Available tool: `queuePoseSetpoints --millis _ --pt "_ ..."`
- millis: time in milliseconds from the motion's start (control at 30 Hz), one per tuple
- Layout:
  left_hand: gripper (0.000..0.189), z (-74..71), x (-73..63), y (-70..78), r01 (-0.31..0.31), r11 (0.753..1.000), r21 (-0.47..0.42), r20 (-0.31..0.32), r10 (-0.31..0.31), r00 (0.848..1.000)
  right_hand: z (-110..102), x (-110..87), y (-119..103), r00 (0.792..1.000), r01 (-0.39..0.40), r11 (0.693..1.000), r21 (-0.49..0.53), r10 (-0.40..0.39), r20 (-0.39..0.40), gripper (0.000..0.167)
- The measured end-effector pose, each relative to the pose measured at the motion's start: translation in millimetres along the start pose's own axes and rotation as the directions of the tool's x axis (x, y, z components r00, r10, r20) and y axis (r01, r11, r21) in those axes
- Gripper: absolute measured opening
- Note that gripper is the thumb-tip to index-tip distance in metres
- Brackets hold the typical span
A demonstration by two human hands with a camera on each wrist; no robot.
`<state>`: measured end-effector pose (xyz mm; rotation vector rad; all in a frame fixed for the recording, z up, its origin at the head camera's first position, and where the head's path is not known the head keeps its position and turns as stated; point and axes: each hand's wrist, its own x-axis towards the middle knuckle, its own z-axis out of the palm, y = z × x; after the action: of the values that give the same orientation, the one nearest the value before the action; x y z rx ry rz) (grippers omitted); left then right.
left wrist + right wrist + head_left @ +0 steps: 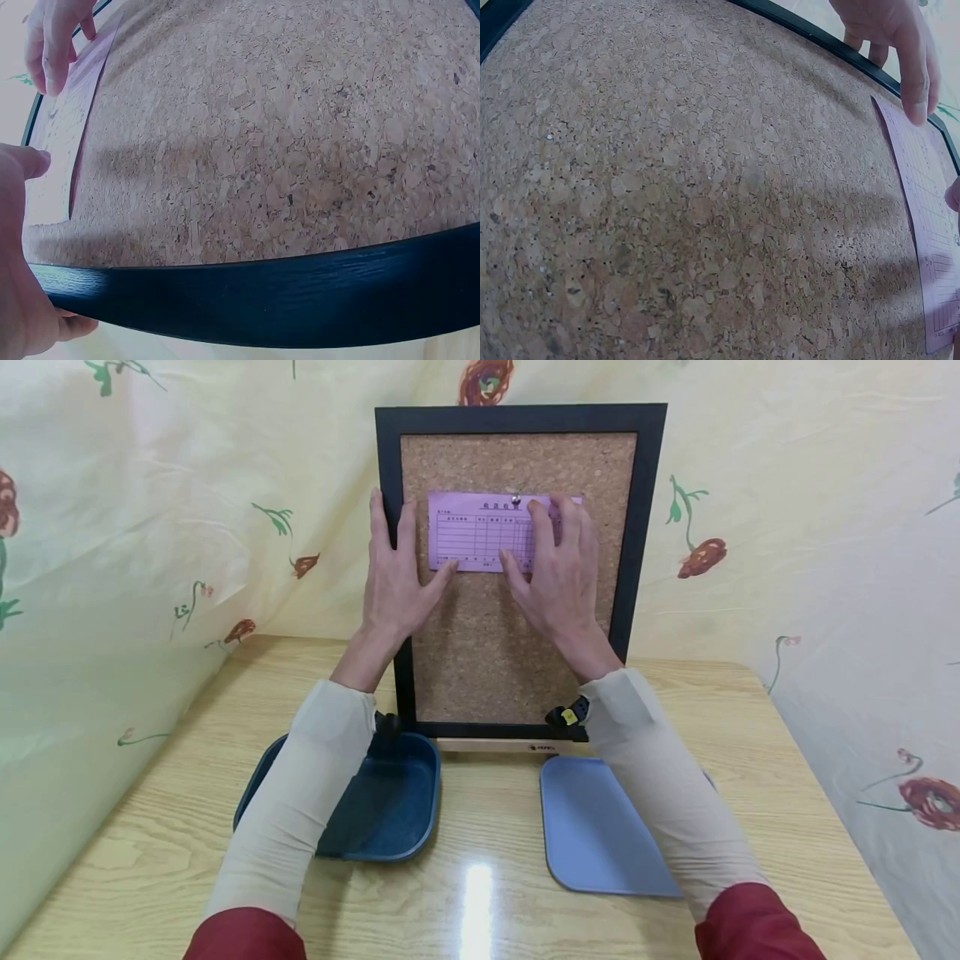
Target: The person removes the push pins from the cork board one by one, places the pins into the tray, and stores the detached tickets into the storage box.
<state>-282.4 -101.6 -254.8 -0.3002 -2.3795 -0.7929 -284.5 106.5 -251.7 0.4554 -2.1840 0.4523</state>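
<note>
A purple printed form slip lies against the cork board in a black frame. At the slip's top edge sits a small shiny push pin. My right hand rests over the slip's right end, its index fingertip beside the pin and its thumb near the lower edge. That end of the slip is partly hidden under the fingers. At the board's left side, my left hand spreads its extended fingers along the frame, and its thumb reaches the slip's lower left part.
The board leans upright on a pale wooden stand on the wood-grain table. A dark blue tray stands at the left under the forearm. Under the right forearm lies a light blue tray. Flowered cloth hangs behind.
</note>
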Motion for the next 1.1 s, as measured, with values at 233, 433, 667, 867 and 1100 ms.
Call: queuePoseSetpoints --millis 233,433,667,867,1100 --pt "0.081 4.8 0.8 2.9 0.001 1.0 -0.015 -0.03 -0.002 1.0 1 1.3 0 1.0 -0.012 1.0 -0.008 0.012 -0.013 0.058" --pt "0.08 8.4 0.6 4.1 -0.005 1.0 -0.021 -0.065 0.004 0.998 5 2.7 0 0.999 -0.027 0.999 -0.022 0.026 -0.02 0.056" --pt "0.079 9.8 -0.4 3.8 -0.011 1.0 -0.015 -0.074 0.01 0.997 10 2.6 1 0.999 -0.044 0.996 -0.077 0.042 -0.025 0.055" --pt "0.079 11.0 0.7 3.3 -0.017 1.0 -0.001 -0.077 0.017 0.997 11 2.1 2 0.999 -0.047 0.994 -0.101 0.045 -0.026 0.055" --pt "0.077 14.6 0.9 4.0 -0.008 1.0 0.014 -0.095 0.009 0.995 10 1.6 1 0.999 -0.044 0.994 -0.098 0.042 -0.023 0.055"
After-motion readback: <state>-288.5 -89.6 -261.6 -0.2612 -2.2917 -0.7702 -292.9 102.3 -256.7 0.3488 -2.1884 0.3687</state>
